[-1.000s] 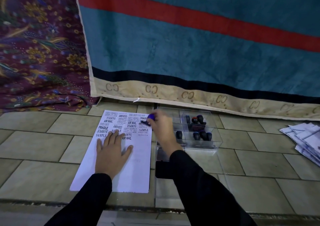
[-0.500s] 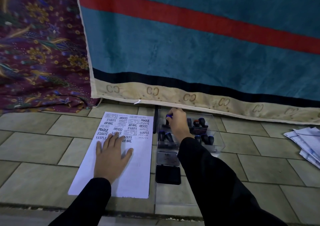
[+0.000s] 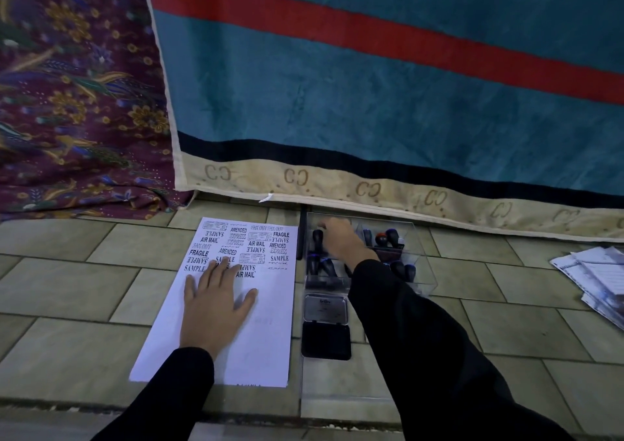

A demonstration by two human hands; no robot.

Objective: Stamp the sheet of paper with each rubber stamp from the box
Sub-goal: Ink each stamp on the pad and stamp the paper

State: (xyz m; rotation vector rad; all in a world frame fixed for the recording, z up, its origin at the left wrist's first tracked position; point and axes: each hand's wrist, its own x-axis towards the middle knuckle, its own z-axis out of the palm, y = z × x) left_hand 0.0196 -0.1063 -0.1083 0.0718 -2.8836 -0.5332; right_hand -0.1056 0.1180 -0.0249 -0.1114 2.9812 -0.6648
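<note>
A white sheet of paper point(image 3: 263, 339) lies on the tiled floor, its upper part covered with black stamp prints. My left hand point(image 3: 216, 305) rests flat on the sheet, fingers spread. To its right stands a clear plastic box point(image 3: 422, 272) with several dark-handled rubber stamps point(image 3: 388, 238) in compartments. My right hand point(image 3: 341, 241) reaches into the box's far left compartment, fingers curled over the top of a dark rubber stamp point(image 3: 317, 240). Most of that stamp is hidden by the fingers.
An open black ink pad point(image 3: 326, 339) lies in front of the box, over the clear box lid point(image 3: 337, 383). A teal blanket point(image 3: 371, 103) with a red stripe hangs behind, beside a floral cloth point(image 3: 67, 103). Loose papers point(image 3: 597, 278) lie at the right.
My right hand carried a blue-topped stamp from the sheet's upper right corner over to the box and lowered into its far left compartment. The left hand stayed on the sheet.
</note>
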